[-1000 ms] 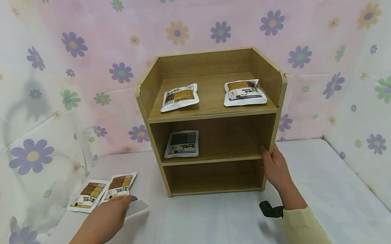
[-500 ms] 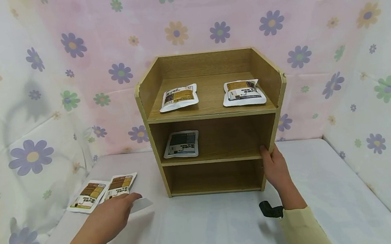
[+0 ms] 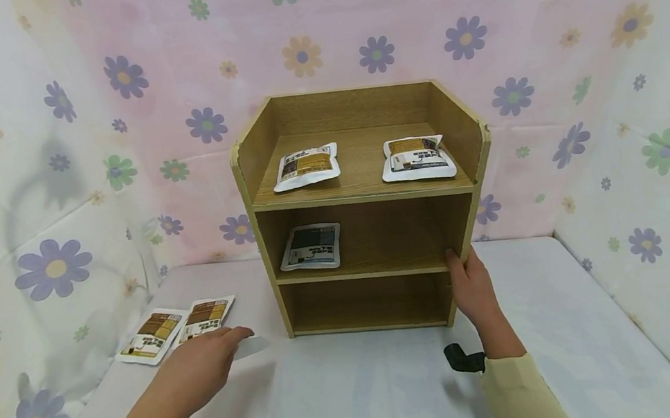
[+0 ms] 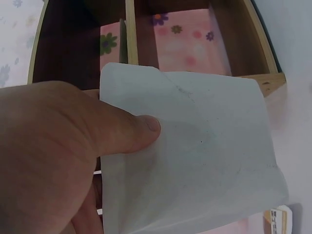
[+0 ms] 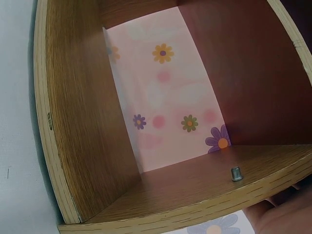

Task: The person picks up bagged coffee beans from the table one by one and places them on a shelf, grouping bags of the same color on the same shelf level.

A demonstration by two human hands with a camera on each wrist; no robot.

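My left hand [image 3: 204, 368] pinches a white packet [image 4: 209, 146] by its edge, thumb [image 4: 141, 131] lying on the plain white side. In the head view most of this packet is hidden behind the hand, left of a small wooden shelf unit [image 3: 392, 240]. My right hand [image 3: 475, 289] grips the unit's right side panel near the middle board. Two packets, one on the left [image 3: 305, 168] and one on the right [image 3: 418, 159], lie on the top level. A dark-labelled packet [image 3: 312, 247] lies at the left of the middle level.
Two brown-and-yellow labelled packets, one outer [image 3: 152, 336] and one inner [image 3: 206, 315], lie on the white tabletop [image 3: 358, 394] beyond my left hand. Flowered cloth [image 3: 337, 20] hangs behind and along both sides. Inside the unit a small metal peg [image 5: 236, 174] sticks out.
My left hand has moved a little to the right and slightly upward with the packet, closer to the shelf unit. The right hand keeps its grip on the side panel.
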